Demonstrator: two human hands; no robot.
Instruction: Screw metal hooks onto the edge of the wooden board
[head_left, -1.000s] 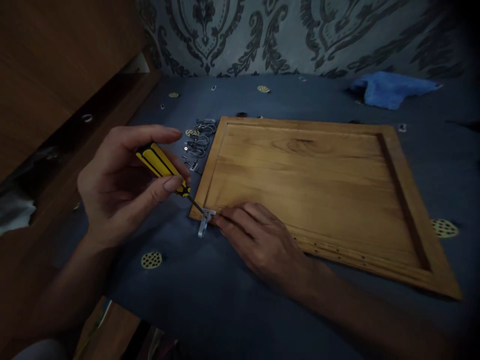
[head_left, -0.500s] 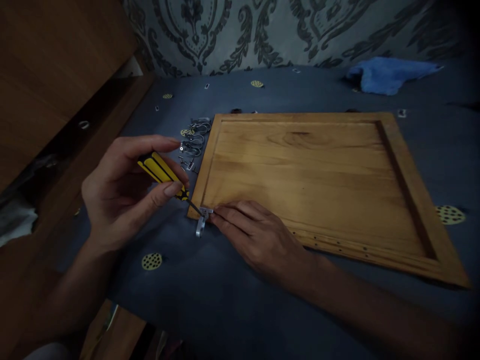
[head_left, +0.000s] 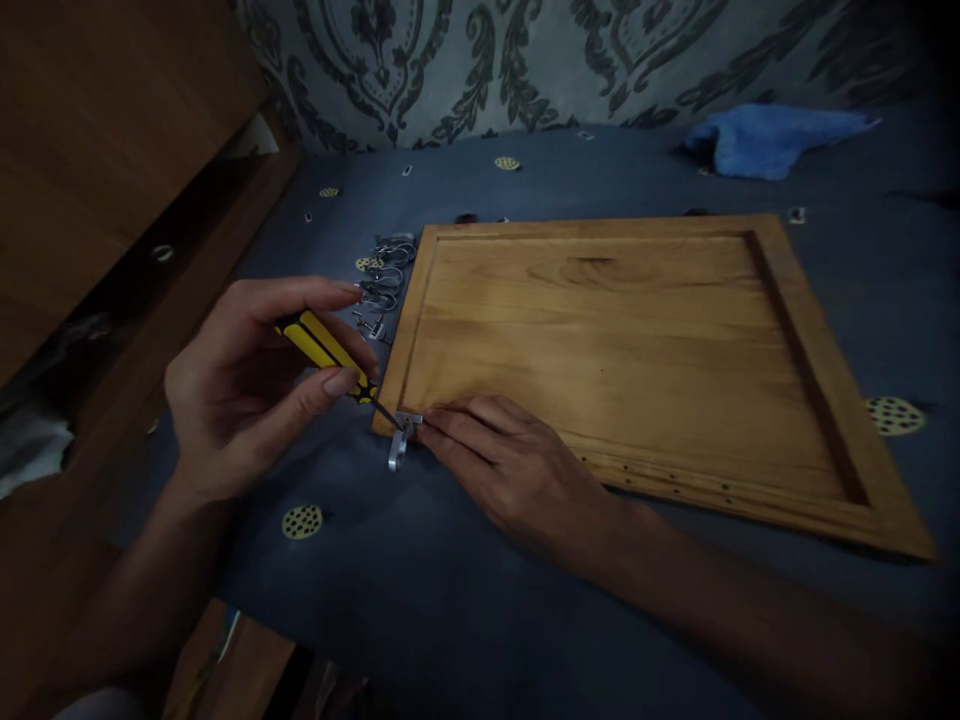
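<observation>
My left hand [head_left: 247, 390] is closed around a screwdriver [head_left: 322, 345] with a yellow and black handle. The screwdriver's shaft slants down to a small silver metal hook [head_left: 398, 448] at the near left corner of a framed wooden panel [head_left: 600, 330]. My right hand [head_left: 510, 460] lies over the panel's near edge, its fingertips pinching the plate end of the hook against the frame. The shaft's tip meets the hook's plate; any screw head there is too small to make out.
Several more metal hooks [head_left: 382, 285] and loose screws [head_left: 369, 324] lie beside the panel's left edge. A blue cloth [head_left: 765, 140] rests at the back right on the dark blue patterned cover [head_left: 450, 590]. Wooden furniture [head_left: 112, 130] stands along the left.
The whole view has shifted slightly. Both hands keep their grip, and the screwdriver stays at the hook with hardly any visible motion.
</observation>
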